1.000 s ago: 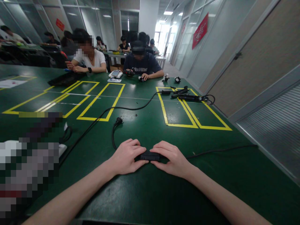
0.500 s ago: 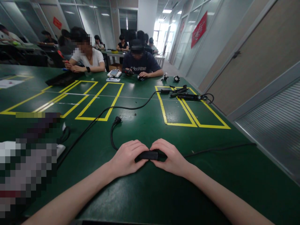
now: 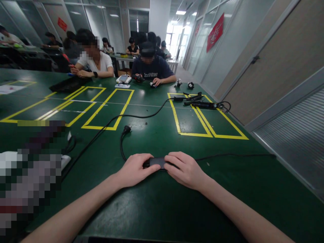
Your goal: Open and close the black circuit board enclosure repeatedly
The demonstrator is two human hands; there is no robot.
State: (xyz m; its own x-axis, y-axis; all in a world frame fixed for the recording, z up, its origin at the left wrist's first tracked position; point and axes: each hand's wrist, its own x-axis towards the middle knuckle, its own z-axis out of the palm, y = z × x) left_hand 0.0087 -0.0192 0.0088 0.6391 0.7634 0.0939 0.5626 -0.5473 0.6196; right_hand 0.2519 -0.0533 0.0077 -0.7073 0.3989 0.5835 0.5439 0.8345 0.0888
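Note:
A black power adapter [image 3: 157,163] lies between my two hands, low in the middle of the view. My left hand [image 3: 138,169] grips its left end, with the thumb along its near side. My right hand [image 3: 183,168] has its fingers closed over the right end, so that end is hidden. From the left end a short black cord curves up to a plug [image 3: 127,129] on the table. A thin black cable [image 3: 227,155] runs away to the right from behind my right hand.
On the green table [image 3: 141,209], a long cable [image 3: 111,119] crosses from lower left to black tools [image 3: 199,101] in yellow tape outlines. A black tray [image 3: 68,84] sits far left. Two people work across the table. Blurred blocks cover things at lower left.
The adapter has turned so its broad flat face shows and moved slightly away from me. My right hand's fingers now lie over its end, and the right cable has shifted up a little.

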